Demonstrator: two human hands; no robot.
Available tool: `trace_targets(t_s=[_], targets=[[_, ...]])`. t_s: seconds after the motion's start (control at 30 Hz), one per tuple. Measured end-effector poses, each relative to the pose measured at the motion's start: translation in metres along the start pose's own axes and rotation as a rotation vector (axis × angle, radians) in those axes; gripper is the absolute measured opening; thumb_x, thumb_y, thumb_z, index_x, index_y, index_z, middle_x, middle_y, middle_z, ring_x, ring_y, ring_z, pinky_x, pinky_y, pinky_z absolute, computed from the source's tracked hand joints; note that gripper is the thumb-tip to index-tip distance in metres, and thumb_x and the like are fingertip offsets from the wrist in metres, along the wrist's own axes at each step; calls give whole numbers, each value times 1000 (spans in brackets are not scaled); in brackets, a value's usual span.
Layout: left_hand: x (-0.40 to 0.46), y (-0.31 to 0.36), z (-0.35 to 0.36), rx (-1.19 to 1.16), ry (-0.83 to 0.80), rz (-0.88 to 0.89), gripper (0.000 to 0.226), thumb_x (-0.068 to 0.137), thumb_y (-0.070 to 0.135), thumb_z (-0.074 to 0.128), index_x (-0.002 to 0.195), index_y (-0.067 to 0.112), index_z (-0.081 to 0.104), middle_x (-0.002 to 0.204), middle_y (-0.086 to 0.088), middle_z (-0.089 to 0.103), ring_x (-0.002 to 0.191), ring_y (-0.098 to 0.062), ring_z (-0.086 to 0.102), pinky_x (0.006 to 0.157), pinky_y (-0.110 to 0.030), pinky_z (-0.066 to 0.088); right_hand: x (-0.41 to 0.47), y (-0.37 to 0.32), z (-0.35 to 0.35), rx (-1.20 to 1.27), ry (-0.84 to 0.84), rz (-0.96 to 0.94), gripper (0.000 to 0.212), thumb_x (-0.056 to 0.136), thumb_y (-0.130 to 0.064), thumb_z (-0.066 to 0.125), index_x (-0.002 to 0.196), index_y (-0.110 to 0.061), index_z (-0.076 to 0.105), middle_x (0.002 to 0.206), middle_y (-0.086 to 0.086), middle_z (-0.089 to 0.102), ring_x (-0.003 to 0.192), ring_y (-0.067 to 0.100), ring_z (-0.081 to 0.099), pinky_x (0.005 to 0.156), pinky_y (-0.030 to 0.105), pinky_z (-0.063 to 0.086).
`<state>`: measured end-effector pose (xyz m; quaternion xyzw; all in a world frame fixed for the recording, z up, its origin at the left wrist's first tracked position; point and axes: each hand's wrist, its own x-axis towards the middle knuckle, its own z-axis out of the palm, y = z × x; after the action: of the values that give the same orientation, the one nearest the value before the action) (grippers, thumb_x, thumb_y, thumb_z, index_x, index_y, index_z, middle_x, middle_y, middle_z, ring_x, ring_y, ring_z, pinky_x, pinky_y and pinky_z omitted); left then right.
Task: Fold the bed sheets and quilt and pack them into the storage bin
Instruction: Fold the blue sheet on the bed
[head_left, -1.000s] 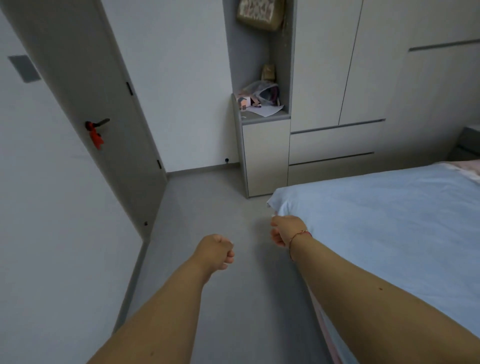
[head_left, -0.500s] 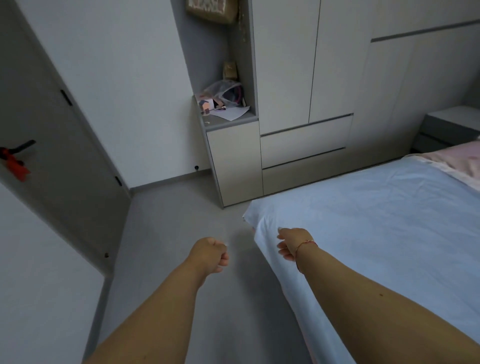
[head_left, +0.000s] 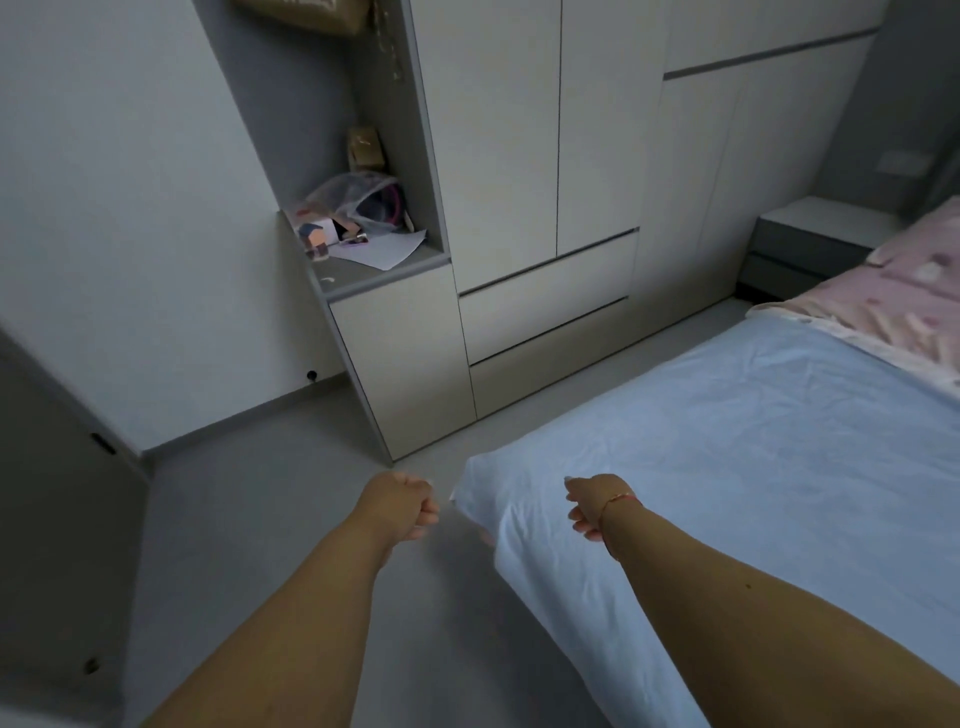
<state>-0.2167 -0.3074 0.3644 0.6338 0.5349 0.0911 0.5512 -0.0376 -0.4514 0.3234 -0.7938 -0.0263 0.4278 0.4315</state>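
A light blue bed sheet (head_left: 737, 467) lies spread over the bed on the right, its near corner hanging toward the floor. A pink patterned quilt (head_left: 904, 296) is bunched at the far right end of the bed. My left hand (head_left: 400, 506) is curled into a fist over the floor, just left of the sheet's corner, and holds nothing. My right hand (head_left: 592, 506), with a thin bracelet at the wrist, hovers over the sheet near that corner with its fingers curled; no cloth shows in its grip. No storage bin is in view.
A white wardrobe (head_left: 545, 182) with drawers lines the far wall. Its open shelf (head_left: 374, 260) holds papers and a plastic bag. A grey nightstand (head_left: 810, 239) stands by the bed's far end. Grey floor (head_left: 260, 519) runs between the bed and a door (head_left: 57, 493) at left.
The view has swung right, showing more of the bed, the pink quilt and the nightstand. Both fists now sit closer to the sheet's near corner, the right one over the sheet.
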Motion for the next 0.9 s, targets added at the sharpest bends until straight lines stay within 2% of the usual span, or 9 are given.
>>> trace_targets(t_s=[0.1,0.27,0.43,0.57,0.63,0.77,0.83,0.9], targets=[[37,6,7,-16,-38,-40,15,97,14,52,85,7,58,75,-10,62,63,-18,59,57,-27,47,27,-16,1,2,24,22,31,98,-30,45,93,-1,57,70,8,55,56,18,49,55,25,39],[99,23,23,33,-103,-102,16,97,13,50,83,7,56,75,-10,62,63,-20,59,55,-26,46,86,-46,-2,-4,55,76,33,98,-31,45,96,-1,58,71,8,56,58,18,51,62,29,42],[158,39,34,10,-73,-164,18,97,14,51,80,10,55,74,-10,61,63,-20,58,57,-25,45,148,-81,3,-41,13,82,41,99,-34,43,109,2,60,73,8,57,58,18,51,59,26,42],[193,40,46,-44,-64,-204,17,98,13,49,82,10,53,74,-10,59,62,-20,56,60,-27,45,187,-95,6,-66,7,87,43,99,-34,42,109,3,60,78,10,60,58,17,50,65,29,43],[209,36,53,-69,-75,-243,19,99,13,48,80,9,53,75,-11,58,63,-20,54,60,-26,45,207,-97,9,-77,18,111,43,99,-34,42,108,3,60,84,12,61,58,17,50,71,31,44],[244,21,55,-116,-71,-324,20,99,15,46,80,10,52,73,-10,57,61,-21,53,59,-26,43,246,-95,27,-147,22,152,37,99,-34,42,93,-1,58,83,13,61,58,17,50,81,35,49],[263,7,54,-116,-65,-361,21,99,17,46,81,10,53,71,-9,58,60,-21,55,59,-27,42,265,-88,40,-206,2,149,39,99,-34,42,95,0,61,88,14,61,65,21,54,79,34,46],[281,-6,51,-103,-67,-394,18,100,21,46,88,9,54,73,-9,60,61,-20,57,58,-26,43,283,-81,53,-290,-9,151,47,97,-38,42,105,3,63,94,15,64,81,27,58,87,37,47]])
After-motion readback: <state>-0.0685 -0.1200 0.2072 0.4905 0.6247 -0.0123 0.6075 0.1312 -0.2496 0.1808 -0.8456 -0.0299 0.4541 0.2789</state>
